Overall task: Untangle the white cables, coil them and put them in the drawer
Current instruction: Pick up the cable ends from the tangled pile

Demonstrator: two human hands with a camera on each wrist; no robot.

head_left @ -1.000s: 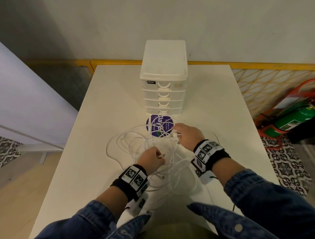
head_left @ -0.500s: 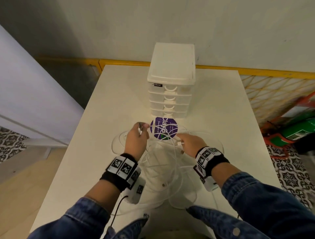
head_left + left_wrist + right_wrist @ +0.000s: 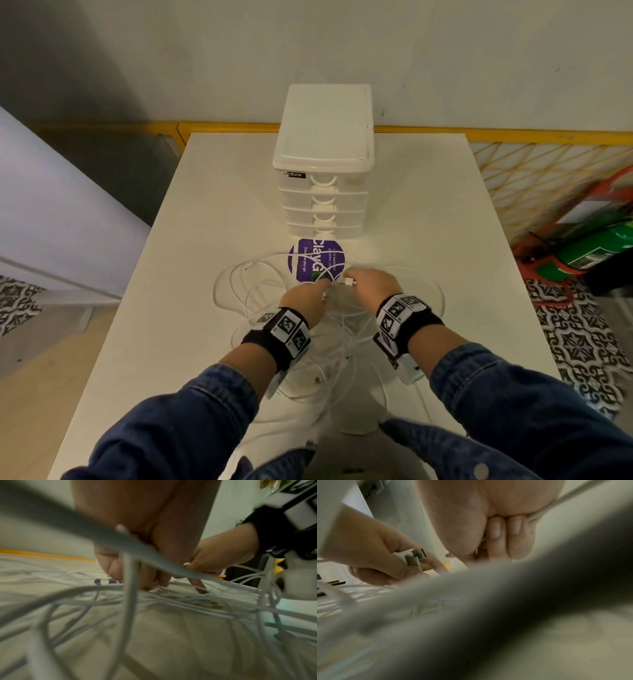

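Observation:
A tangle of white cables (image 3: 337,320) lies spread in loops on the white table (image 3: 205,205), in front of a small white drawer unit (image 3: 323,161) whose drawers are all closed. My left hand (image 3: 306,298) is over the middle of the tangle and pinches a USB plug (image 3: 417,555) of one cable. My right hand (image 3: 371,281) is close beside it, fingers curled round another cable (image 3: 537,515), with a white connector (image 3: 347,282) sticking out at its thumb. In the left wrist view loose cables (image 3: 171,601) cross under both hands.
A round purple sticker (image 3: 317,260) lies on the table between the drawer unit and the hands, with cables across it. A yellow mesh fence (image 3: 534,178) and a green fire extinguisher (image 3: 596,250) are off the table's right side. A pale panel (image 3: 51,212) stands at left.
My left hand lifted a cable end up and to the left, then came back down and right beside the right hand. The right hand stayed in place, holding its cable.

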